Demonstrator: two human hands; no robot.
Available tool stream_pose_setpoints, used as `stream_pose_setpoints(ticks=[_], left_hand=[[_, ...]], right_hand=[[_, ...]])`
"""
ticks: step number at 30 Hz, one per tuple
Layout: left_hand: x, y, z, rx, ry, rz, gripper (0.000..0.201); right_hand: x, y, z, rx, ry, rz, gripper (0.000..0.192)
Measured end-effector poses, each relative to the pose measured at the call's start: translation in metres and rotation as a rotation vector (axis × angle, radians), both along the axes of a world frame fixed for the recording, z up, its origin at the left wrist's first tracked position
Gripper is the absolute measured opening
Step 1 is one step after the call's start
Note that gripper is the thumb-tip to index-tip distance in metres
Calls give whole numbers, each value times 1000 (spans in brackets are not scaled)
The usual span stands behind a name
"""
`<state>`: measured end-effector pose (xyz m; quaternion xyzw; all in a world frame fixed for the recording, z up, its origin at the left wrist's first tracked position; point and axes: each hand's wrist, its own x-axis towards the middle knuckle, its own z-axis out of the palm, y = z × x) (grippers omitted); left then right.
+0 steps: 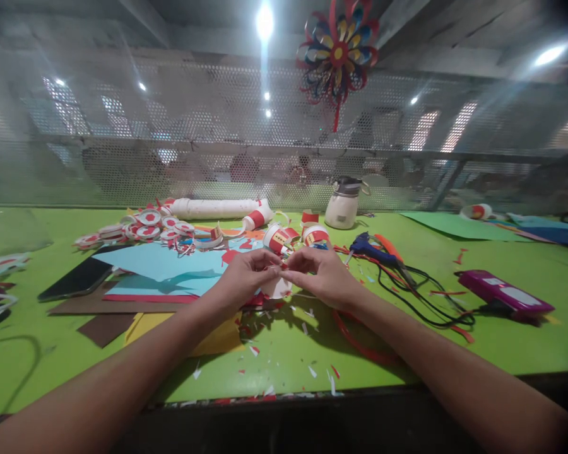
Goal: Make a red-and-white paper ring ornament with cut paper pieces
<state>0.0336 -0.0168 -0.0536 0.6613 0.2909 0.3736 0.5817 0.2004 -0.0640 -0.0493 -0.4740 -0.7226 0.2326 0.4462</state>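
Over the middle of the table, my left hand (pixel 250 274) and my right hand (pixel 324 276) meet with fingers pinched. Between them is a small white paper piece (pixel 277 290) with a bit of red at the fingertips. Its upper part is hidden by my fingers. Just behind my hands lie red and white paper cups (pixel 278 238), some cut. To the left, light blue paper sheets (pixel 165 261) lie in a stack. A blue glue gun (pixel 376 251) rests to the right of my right hand, with orange-handled scissors (pixel 389 248) against it.
A heap of red and white paper rounds (pixel 149 226) sits at the back left, near a white roll (pixel 218 208). A black phone (pixel 78 277) lies left. A white flask (pixel 343 203) stands behind. Cords lead to a purple box (pixel 506 293); paper scraps litter the green table (pixel 274 372).
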Motion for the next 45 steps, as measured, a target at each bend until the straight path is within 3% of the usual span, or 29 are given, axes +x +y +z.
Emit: stream_pose_setpoints(ticks=[7, 16, 25, 38, 45], left_hand=[[0, -1, -1, 28, 0, -11, 18], [1, 1, -5, 66, -33, 15, 21], [1, -4, -2, 46, -56, 7, 17], [0, -7, 0, 48, -51, 22, 14], [0, -7, 2, 12, -62, 24, 16]], right_hand=[[-1, -1, -1, 79, -44, -22, 18], [0, 3, -1, -158, 224, 48, 21], [-5, 0, -1, -246, 398, 50, 17], [-5, 4, -9, -429, 663, 161, 18], [-2, 3, -8, -494, 781, 289, 13]])
